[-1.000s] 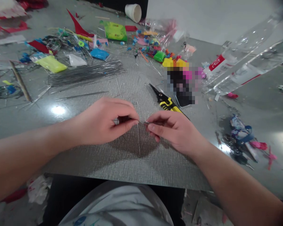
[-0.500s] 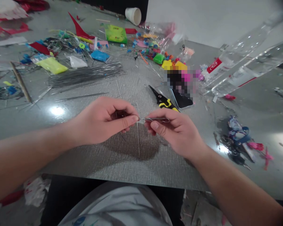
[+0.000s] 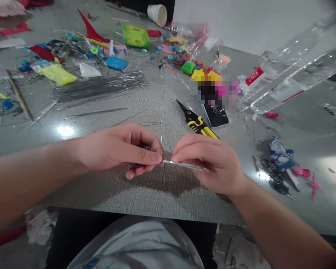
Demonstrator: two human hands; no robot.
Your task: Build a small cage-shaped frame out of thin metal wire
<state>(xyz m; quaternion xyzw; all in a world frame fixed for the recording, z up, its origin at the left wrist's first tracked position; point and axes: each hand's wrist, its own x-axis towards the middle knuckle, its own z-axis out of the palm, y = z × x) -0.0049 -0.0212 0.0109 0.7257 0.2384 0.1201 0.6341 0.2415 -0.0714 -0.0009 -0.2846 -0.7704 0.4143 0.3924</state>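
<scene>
Pinching thin shiny wire (image 3: 184,164), textured table (image 3: 114,198)

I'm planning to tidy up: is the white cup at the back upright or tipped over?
Tipped over: the white cup lies on its side, its round mouth facing rightward, not up.
</scene>
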